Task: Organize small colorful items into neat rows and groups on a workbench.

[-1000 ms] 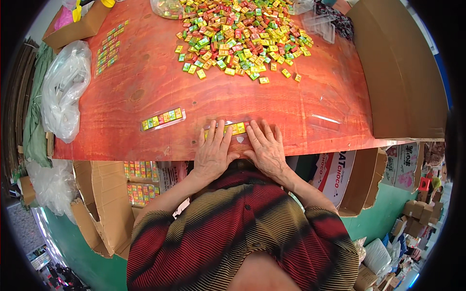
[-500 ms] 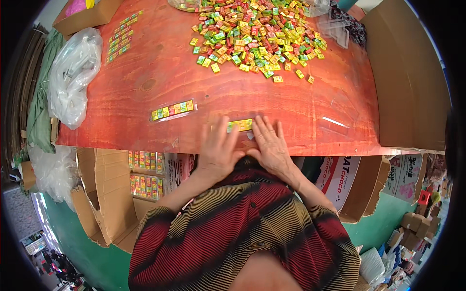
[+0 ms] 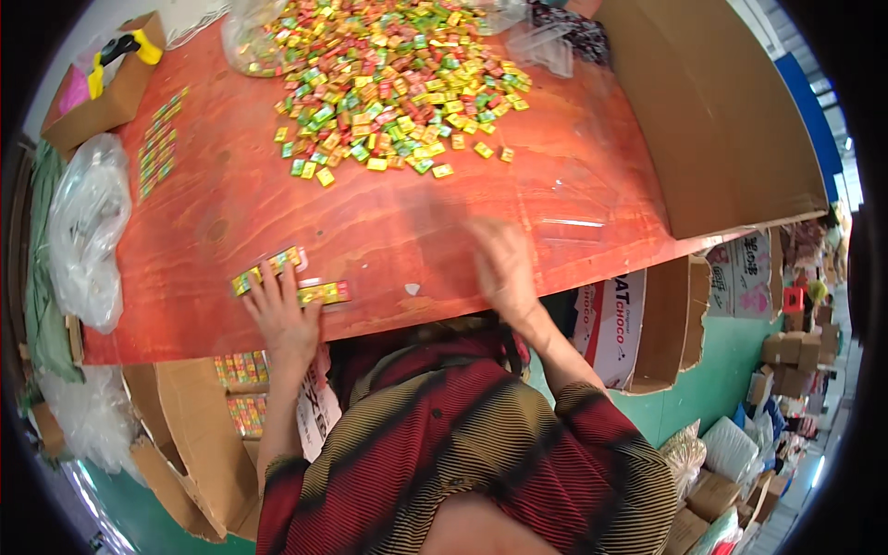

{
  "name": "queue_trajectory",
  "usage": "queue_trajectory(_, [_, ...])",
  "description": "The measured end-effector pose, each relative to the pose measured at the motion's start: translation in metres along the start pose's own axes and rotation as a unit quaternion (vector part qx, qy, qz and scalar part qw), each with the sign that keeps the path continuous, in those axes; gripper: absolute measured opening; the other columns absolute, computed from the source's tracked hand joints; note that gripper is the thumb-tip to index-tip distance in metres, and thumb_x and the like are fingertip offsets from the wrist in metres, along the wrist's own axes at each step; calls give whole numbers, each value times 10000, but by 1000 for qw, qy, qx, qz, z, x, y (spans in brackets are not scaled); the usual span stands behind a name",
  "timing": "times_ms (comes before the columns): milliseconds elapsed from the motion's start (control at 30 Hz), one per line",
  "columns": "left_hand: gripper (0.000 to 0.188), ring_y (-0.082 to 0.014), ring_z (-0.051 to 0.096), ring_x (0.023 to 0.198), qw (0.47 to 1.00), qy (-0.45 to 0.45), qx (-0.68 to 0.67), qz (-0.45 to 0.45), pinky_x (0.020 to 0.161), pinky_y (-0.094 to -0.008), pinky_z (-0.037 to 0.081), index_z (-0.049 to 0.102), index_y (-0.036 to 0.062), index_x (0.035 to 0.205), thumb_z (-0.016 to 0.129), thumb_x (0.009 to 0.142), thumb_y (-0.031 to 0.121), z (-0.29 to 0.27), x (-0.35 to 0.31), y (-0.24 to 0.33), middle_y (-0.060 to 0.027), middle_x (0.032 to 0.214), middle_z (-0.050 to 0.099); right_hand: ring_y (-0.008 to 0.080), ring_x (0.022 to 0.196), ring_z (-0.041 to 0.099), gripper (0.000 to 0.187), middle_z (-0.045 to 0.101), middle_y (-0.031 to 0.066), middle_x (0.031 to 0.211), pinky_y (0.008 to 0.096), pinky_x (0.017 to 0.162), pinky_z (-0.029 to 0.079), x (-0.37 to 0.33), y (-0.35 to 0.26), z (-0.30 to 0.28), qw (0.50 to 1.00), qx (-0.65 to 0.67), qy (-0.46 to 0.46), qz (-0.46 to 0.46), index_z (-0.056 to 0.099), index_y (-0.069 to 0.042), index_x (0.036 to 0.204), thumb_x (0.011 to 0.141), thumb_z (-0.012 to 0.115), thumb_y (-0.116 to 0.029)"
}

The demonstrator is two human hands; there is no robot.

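Observation:
My left hand (image 3: 285,319) lies open on the red wooden table, fingers spread over two short rows of small coloured blocks. One row of blocks (image 3: 290,258), in a clear plastic sleeve or tray, lies under the fingertips; the other row of blocks (image 3: 326,293) lies beside the hand, nearer the table's front edge. Over the table to the right is my right hand (image 3: 504,264), its fingers smeared by motion, so what they hold, if anything, cannot be made out. A large loose pile of red, yellow, green and orange blocks (image 3: 388,88) covers the far middle.
A clear plastic tray (image 3: 573,222) lies to the right, near a tall cardboard box (image 3: 721,120). Several filled rows of blocks (image 3: 159,148) and a clear plastic bag (image 3: 88,231) are at the left. Below the table edge stands an open carton (image 3: 199,425).
My view has turned, shifting the table. My left hand and a row of blocks have moved left, beside the other row. My right hand has lifted away to the right.

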State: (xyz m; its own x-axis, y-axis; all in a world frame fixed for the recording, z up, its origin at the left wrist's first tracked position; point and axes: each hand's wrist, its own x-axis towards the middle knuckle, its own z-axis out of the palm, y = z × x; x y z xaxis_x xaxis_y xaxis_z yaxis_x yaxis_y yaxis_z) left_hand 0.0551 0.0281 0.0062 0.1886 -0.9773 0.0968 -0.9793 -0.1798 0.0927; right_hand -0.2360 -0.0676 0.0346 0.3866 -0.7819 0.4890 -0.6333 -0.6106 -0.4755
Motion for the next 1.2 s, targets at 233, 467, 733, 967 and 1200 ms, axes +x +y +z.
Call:
queue_trajectory(233, [552, -338, 181, 1311, 998, 26, 57, 6, 1034, -541, 135, 297, 113, 1355, 463, 861, 293, 9, 18, -62, -113, 1428, 224, 312, 1018, 491, 345, 496, 142, 1141, 437, 868, 365, -41, 78, -47, 928, -309, 33, 206, 506, -52, 1129, 793, 550, -119])
queue_trajectory(467, [504, -333, 253, 1284, 977, 135, 127, -110, 1030, -502, 195, 310, 97, 1346, 448, 881, 234, 0, 19, -71, -135, 1392, 288, 338, 958, 504, 391, 500, 151, 1150, 446, 807, 390, -21, 30, -10, 957, -217, -12, 191, 512, -89, 1139, 759, 578, -151])
queue_trajectory(733, [423, -334, 389, 1174, 949, 126, -131, 259, 934, -516, 292, 531, 30, 1094, 614, 729, 226, -14, 38, 99, -149, 1190, 472, 316, 1017, 484, 266, 532, 125, 1103, 441, 830, 389, -5, 138, -53, 902, -324, 62, 278, 566, -101, 1058, 798, 553, -155])
queue_trajectory(967, [407, -355, 363, 1192, 916, -8, -199, 347, 950, -558, 286, 508, 52, 1134, 593, 778, 231, 23, 53, 166, -158, 1234, 434, 306, 861, 503, 164, 561, 91, 897, 415, 734, 413, 1, 101, -25, 958, -219, 14, 186, 602, -85, 899, 746, 610, -144])
queue_trajectory(1200, [274, -361, 372, 1207, 939, 24, -222, 260, 970, -519, 287, 600, 61, 1047, 576, 778, 105, 12, 40, 107, -196, 1263, 425, 243, 841, 516, 132, 564, 50, 847, 391, 787, 367, 10, 89, -14, 990, -138, 28, 33, 622, -107, 856, 728, 610, -141])
